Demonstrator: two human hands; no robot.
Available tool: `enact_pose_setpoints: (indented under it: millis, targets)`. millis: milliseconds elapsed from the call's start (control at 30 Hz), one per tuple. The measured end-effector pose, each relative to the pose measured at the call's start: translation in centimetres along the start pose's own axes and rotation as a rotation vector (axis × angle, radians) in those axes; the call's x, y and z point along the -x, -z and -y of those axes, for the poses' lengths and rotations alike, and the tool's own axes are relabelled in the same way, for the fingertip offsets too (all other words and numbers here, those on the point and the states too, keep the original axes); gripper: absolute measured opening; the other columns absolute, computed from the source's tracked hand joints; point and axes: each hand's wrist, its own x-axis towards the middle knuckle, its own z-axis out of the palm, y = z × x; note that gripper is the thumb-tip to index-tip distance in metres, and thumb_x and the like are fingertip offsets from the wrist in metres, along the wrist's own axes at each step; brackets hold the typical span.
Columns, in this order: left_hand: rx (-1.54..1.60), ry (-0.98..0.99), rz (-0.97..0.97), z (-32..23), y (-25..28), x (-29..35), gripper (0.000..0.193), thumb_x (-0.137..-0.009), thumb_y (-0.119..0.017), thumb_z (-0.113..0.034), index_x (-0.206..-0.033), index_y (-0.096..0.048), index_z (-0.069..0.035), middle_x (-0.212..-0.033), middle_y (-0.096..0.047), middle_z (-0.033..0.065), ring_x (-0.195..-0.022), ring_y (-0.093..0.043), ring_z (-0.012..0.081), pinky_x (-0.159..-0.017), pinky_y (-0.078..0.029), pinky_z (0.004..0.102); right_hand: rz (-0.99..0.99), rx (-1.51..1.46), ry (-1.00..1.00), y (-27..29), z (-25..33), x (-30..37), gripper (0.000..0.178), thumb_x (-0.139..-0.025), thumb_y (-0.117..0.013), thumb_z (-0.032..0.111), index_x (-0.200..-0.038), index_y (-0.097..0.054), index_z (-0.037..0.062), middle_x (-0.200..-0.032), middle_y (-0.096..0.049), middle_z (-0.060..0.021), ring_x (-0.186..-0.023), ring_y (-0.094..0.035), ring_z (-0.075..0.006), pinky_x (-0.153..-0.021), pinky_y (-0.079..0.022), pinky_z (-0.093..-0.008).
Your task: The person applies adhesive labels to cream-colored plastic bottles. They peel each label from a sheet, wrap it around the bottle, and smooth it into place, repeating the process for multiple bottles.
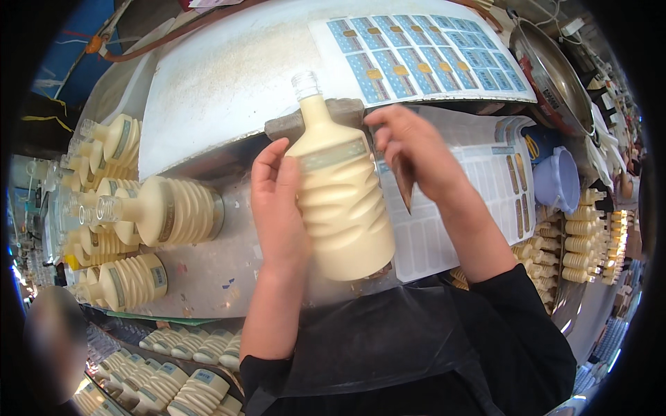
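A cream bottle (343,215) with wavy ridges and a clear threaded neck lies in front of me, its neck pointing away. Across its shoulder runs a greenish-grey label band (335,155). My left hand (279,201) grips the bottle's left side, thumb near the band's left end. Beneath the bottle's narrow part sits a grey block-like rest (284,125). Just right of the shoulder, my right hand (413,149) is closed with a thin brown flat piece (403,182) in it, pointed end toward me. Whether its fingertips also pinch a label edge is too small to tell.
Several similar bottles (184,211) lie stacked on the left, with more at lower left and right. A sheet of blue labels (416,59) lies on the white board (222,83). Partly used label backing (430,236), a lilac bucket (557,180) and a metal pan (555,76) are right.
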Motion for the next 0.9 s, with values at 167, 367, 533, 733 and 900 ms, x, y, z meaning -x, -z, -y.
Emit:
enact_pose_setpoints:
  millis: [167,367,533,733,900]
  targets:
    - [0.021,0.053,0.005,0.4,0.7,-0.5,0.027,-0.108,-0.045,-0.019,-0.128,-0.054,-0.003,-0.114,-0.066,0.0093,-0.106,-0.065,0.0171,-0.093,-0.054,0.0329,-0.136,0.106,0.173,-2.1,3.5,2.1,0.019,-0.097,-0.063,0.007,-0.115,-0.065,0.0004,-0.102,-0.067,-0.0015,-0.102,-0.061,-0.0121,-0.094,-0.047,-0.0271]
    - [0.22,0.138,0.084,-0.5,0.0,0.3,0.028,-0.109,-0.042,-0.02,-0.127,-0.055,-0.003,-0.113,-0.066,0.0095,-0.104,-0.065,0.0176,-0.095,-0.052,0.0339,-0.032,1.069,1.232,-5.4,2.8,4.2,0.025,-0.076,-0.072,-0.002,-0.1,-0.073,0.0046,-0.1,-0.073,-0.0108,-0.089,-0.072,-0.026,-0.075,-0.056,-0.0365]
    - [0.236,0.116,0.088,-0.4,0.3,0.5,0.031,-0.111,-0.042,-0.026,-0.128,-0.055,-0.004,-0.117,-0.064,0.0099,-0.105,-0.064,0.0184,-0.093,-0.052,0.0339,0.172,1.196,1.276,-8.4,2.4,5.6,0.032,-0.07,-0.07,0.005,-0.102,-0.073,0.0017,-0.102,-0.071,-0.0129,-0.093,-0.071,-0.0274,-0.076,-0.056,-0.0368]
    - [0.233,0.157,0.055,-0.1,0.6,0.3,0.039,-0.111,-0.038,-0.032,-0.13,-0.055,-0.003,-0.119,-0.063,0.0106,-0.111,-0.061,0.0199,-0.098,-0.05,0.0362,0.248,1.293,1.232,-9.3,2.8,5.4,0.034,-0.072,-0.071,0.002,-0.106,-0.072,-0.0009,-0.101,-0.07,-0.0134,-0.085,-0.071,-0.0255,-0.069,-0.054,-0.0343]
    - [0.272,0.132,0.06,-0.7,-0.1,0.8,0.038,-0.109,-0.044,-0.035,-0.129,-0.056,-0.004,-0.118,-0.064,0.0093,-0.11,-0.062,0.0188,-0.098,-0.05,0.0366,-0.206,0.691,0.795,-8.6,4.4,3.4,0.023,-0.09,-0.061,0.002,-0.113,-0.058,0.0008,-0.091,-0.068,-0.0168,-0.077,-0.069,-0.031,-0.071,-0.056,-0.0371]
